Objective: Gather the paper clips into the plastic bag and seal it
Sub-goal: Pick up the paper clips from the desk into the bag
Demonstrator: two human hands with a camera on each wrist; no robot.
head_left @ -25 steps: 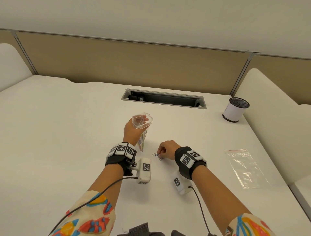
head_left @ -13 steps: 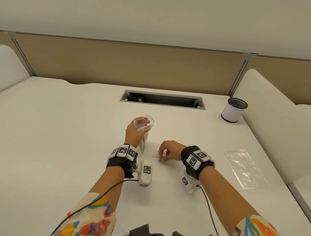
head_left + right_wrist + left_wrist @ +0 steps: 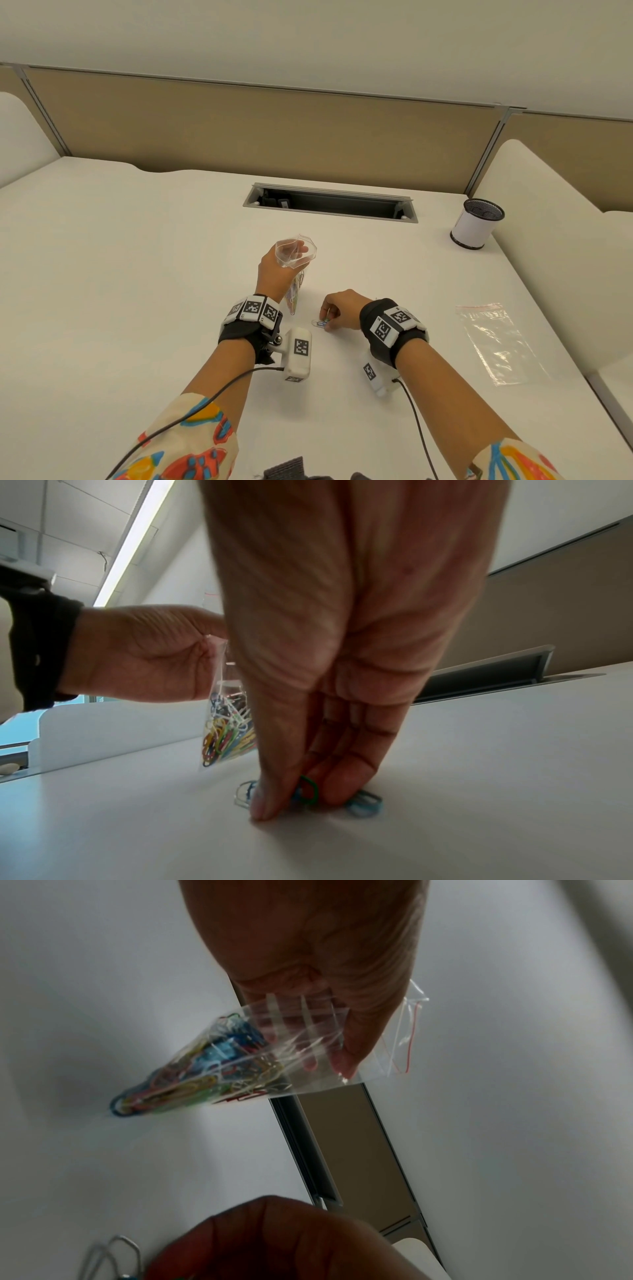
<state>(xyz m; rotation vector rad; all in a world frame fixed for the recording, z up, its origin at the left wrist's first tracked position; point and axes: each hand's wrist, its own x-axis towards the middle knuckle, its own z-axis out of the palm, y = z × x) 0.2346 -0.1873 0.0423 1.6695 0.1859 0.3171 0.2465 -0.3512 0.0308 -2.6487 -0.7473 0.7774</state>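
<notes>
My left hand grips a clear plastic bag upright with its mouth held wide; the lower part is packed with coloured paper clips, also seen in the right wrist view as the bag. To its right, my right hand reaches down to the white table and pinches a few loose paper clips, a green, a blue and a silver one, between thumb and fingers. The loose paper clips lie just left of the fingertips in the head view.
A second, empty zip bag with a red strip lies flat at the right. A black mesh cup with a white sleeve stands at the back right. A cable slot is cut into the table's middle. Tan partition panels rise behind.
My right hand has shifted slightly right and its fingers have closed down on the loose clips. The left hand with the bag has stayed in place.
</notes>
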